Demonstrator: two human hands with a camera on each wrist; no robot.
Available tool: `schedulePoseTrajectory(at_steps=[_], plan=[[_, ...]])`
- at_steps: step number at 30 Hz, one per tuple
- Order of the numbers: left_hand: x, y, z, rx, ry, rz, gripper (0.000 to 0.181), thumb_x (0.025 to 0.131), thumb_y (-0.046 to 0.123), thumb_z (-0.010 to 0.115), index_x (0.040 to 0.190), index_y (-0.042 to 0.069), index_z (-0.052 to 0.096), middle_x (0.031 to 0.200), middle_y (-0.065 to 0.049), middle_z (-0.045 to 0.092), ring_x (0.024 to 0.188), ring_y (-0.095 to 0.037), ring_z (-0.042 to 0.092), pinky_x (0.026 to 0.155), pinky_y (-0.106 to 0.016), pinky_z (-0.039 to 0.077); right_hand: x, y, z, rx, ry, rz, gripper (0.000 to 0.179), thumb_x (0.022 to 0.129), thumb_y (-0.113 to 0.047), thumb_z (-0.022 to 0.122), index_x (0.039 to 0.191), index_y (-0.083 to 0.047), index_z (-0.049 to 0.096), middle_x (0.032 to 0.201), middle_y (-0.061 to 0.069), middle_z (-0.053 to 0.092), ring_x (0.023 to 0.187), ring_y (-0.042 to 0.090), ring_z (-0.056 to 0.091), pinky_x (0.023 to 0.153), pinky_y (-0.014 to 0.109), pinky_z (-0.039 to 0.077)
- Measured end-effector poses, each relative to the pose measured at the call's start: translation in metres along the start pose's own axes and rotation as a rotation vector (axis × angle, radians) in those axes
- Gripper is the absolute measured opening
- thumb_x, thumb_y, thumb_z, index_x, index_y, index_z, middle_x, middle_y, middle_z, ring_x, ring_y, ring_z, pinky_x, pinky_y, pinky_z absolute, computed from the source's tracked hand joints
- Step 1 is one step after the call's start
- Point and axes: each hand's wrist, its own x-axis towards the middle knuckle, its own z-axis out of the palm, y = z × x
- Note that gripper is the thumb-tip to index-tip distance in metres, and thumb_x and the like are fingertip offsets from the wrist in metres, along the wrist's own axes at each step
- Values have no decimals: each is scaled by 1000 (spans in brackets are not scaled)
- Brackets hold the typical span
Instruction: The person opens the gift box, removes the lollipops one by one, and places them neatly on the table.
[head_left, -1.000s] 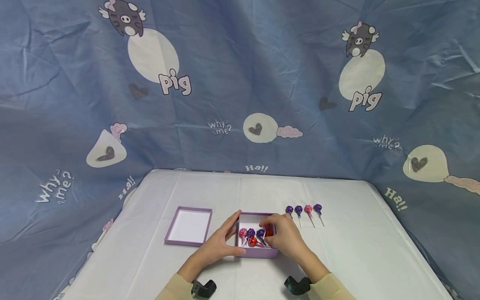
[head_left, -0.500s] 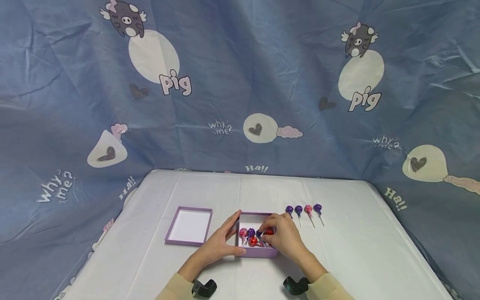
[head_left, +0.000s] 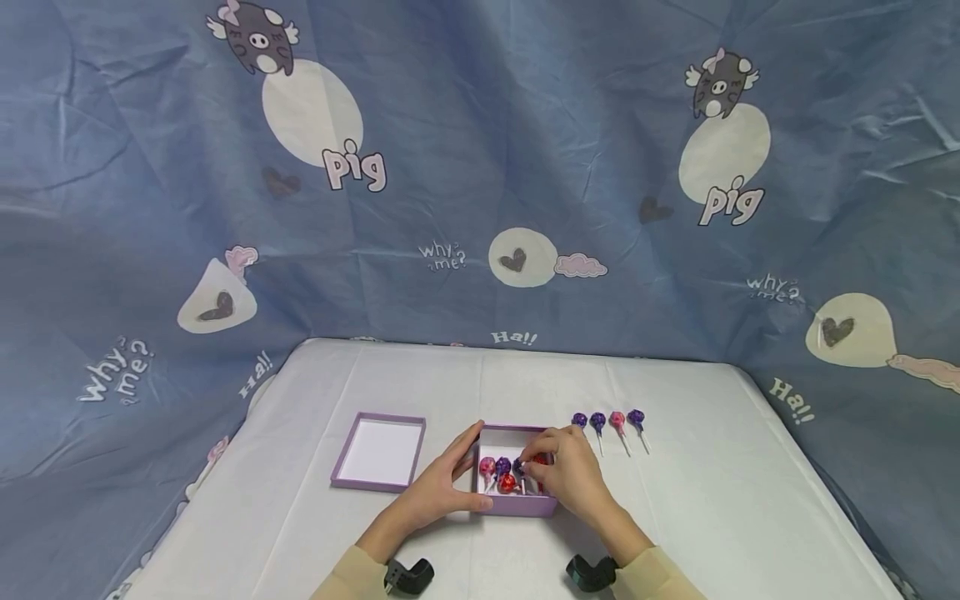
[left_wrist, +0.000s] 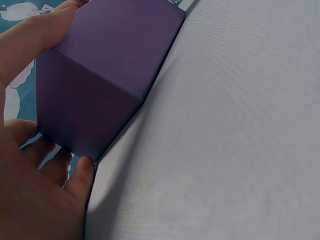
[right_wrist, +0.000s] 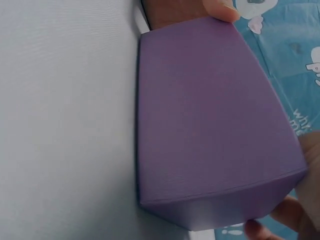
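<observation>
A purple box [head_left: 517,506] with a white inside stands on the white-covered table. My left hand [head_left: 438,483] grips its left front corner, the thumb on the front wall and the fingers along the left side. Over the right part of the box, my right hand [head_left: 572,468] reaches in and pinches a purple lollipop [head_left: 519,466] at thumb and fingertips. Beside it lie a pink lollipop [head_left: 487,467], another purple lollipop [head_left: 503,466] and a red lollipop [head_left: 507,483]. More red wrapping shows partly under the right fingers. Both wrist views show mostly the box's outer walls.
A shallow purple lid [head_left: 377,452], white side up, lies left of the box. Behind and right of the box is a row of lollipops [head_left: 617,420], purple and pink, sticks towards me. A blue printed cloth [head_left: 420,167] hangs behind the table.
My right fingertips have shifted slightly left to the purple lollipop inside the box, and its stick now points more straight towards the front. My left hand keeps its place on the box.
</observation>
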Motion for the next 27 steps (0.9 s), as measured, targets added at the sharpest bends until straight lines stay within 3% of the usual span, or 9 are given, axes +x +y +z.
schedulePoseTrajectory(at_steps=[6, 13, 21, 27], plan=[[0, -1, 1, 5, 9, -27, 111, 78, 22, 89, 161, 35, 15, 168, -3, 8, 152, -19, 15, 121, -35, 27, 1, 3, 0, 89, 95, 39, 16, 77, -13, 89, 84, -25, 82, 84, -26, 69, 89, 11, 54, 76, 34, 44], [0, -2, 0, 12, 12, -44, 112, 78, 24, 89, 161, 38, 15, 168, -3, 8, 151, -19, 16, 120, -33, 27, 3, 2, -2, 155, 133, 80, 13, 81, -12, 86, 85, -24, 82, 80, -24, 68, 89, 29, 59, 73, 35, 46], [0, -3, 0, 20, 8, -41, 113, 77, 26, 90, 161, 37, 15, 168, -2, 9, 152, -20, 16, 120, -33, 27, 3, -1, -5, 153, 167, 58, 14, 81, -13, 86, 86, -26, 80, 81, -25, 68, 84, 17, 60, 71, 32, 51], [0, -3, 0, 23, 10, -17, 112, 78, 26, 89, 162, 34, 15, 168, -2, 10, 152, -24, 17, 120, -36, 28, 4, -1, -8, 173, 204, 65, 16, 81, -13, 86, 85, -26, 78, 80, -23, 68, 82, 19, 63, 70, 31, 52]])
